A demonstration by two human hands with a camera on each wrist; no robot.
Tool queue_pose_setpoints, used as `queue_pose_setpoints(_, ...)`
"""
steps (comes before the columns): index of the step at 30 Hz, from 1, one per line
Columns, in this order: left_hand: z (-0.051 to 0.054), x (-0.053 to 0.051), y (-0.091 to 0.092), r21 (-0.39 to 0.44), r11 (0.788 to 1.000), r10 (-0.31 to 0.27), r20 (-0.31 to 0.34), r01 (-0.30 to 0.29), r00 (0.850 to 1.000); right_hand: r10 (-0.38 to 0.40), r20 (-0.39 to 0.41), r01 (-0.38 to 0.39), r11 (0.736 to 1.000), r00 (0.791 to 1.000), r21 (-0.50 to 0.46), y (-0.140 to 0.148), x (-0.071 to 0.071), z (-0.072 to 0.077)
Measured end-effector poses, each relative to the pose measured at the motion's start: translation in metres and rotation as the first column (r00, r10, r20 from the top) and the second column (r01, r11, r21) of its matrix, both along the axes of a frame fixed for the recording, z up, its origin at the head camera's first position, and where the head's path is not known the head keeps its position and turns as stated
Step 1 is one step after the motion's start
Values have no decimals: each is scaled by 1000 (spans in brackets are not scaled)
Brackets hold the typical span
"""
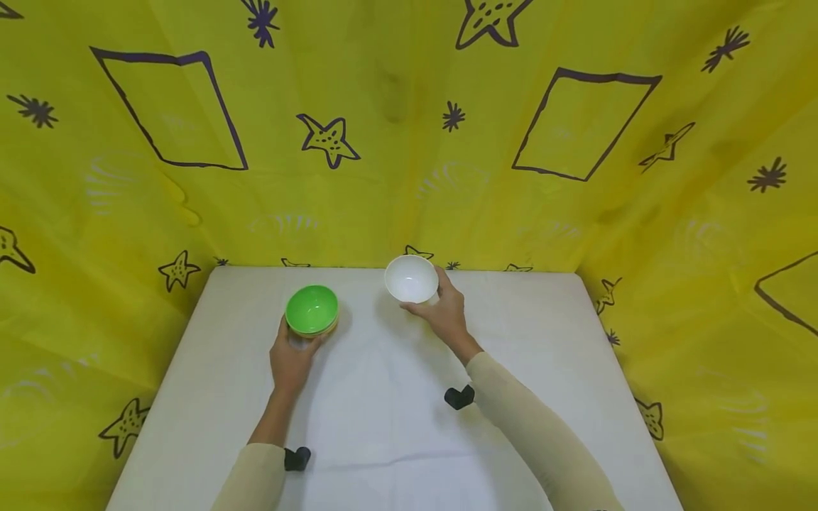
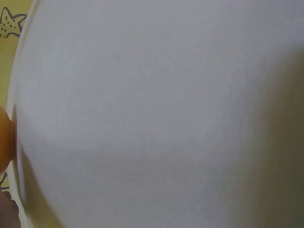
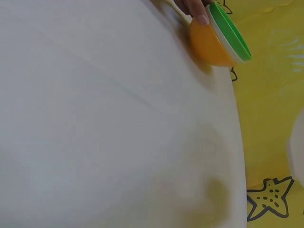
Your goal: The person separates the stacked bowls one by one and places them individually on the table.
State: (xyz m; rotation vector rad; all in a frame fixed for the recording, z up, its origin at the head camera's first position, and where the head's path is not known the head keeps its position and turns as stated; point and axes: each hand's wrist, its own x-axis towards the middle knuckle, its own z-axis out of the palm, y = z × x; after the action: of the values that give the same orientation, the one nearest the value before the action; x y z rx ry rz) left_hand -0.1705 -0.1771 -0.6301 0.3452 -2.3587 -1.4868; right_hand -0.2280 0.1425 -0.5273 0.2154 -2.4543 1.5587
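Observation:
My left hand [image 1: 292, 362] grips the near side of a bowl stack, thumb and fingers spread around it. On top is a green bowl [image 1: 312, 310]; in the right wrist view a white rim shows below it, and an orange bowl [image 3: 206, 45] forms the outside. Only a sliver of the orange bowl [image 2: 4, 142] enters the left wrist view. To the right, a white bowl [image 1: 411, 279] is pinched at its right and near side by my right hand [image 1: 445, 311], held above the table near the back edge. The white bowl [image 3: 297, 149] is mostly cut off in the right wrist view.
A white cloth covers the table [image 1: 383, 426]. Yellow curtains [image 1: 383, 199] with dark star and frame drawings rise behind the table and along both sides. Dark wrist mounts [image 1: 459, 397] stick out beside the forearms.

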Motion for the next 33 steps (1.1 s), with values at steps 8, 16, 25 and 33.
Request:
queue_pose_setpoints(8,-3,-1,-2,-5,1000,-3,4,3,1000,-45,-15,45,999,999,3,21,2,-9)
queue_pose_setpoints(16,4,3,1,9,1000,-13,15,13,1000,-93,7,93,995,996,47,44,9,-21)
queue_pose_setpoints(25,8,3,2,14,1000,-3,23,3,1000,-159,72,158,987,985,17,66,18,-42)
queue_pose_setpoints(33,15,5,4,7,1000,-5,25,5,1000,-255,108,254,967,961,29,95,27,-61)
